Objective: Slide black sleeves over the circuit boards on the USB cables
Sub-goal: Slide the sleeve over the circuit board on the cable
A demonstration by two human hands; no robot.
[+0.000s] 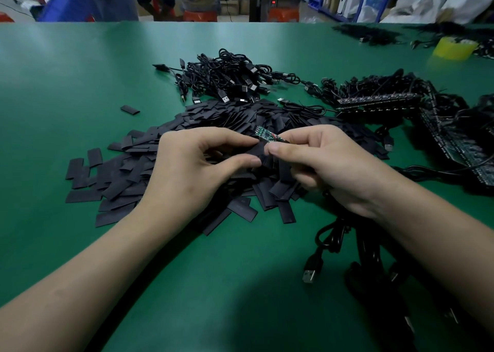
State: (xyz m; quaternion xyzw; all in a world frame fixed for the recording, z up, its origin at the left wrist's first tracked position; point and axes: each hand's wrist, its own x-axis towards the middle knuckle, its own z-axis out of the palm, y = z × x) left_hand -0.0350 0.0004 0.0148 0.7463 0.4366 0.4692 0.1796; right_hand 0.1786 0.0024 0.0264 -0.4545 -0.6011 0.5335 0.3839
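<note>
Right hand (330, 164) and left hand (192, 166) are held close together over the middle of the table (66, 89), fingertips almost meeting. A small green circuit board (266, 134) is pinched at its near end between the right thumb and forefinger; its free end juts out toward the far left. A black sleeve (253, 150) is pinched between the left thumb and forefinger, though its outline is hard to separate from the dark pile behind it.

The sleeve is seen just beside the board, on its near left side, and whether the board's tip has entered the sleeve's mouth cannot be told. The board's long axis runs from the right hand toward the far left, so the sleeve would probably have to be brought round to that free end and lined up along the same axis; the left hand is judged the nearer one for this.

A loose pile of sleeves (128, 175) is spread beneath both hands. Tangled USB cables (232, 80) are heaped toward the far edge, panels of unseparated boards (374, 102) lie toward the right edge, and a cable bundle (331, 234) trails below the right wrist. A yellow tape roll (454, 48) is set near the far right corner. Blue shelving (344, 1) and red stools (283, 14) are seen beyond the table.
</note>
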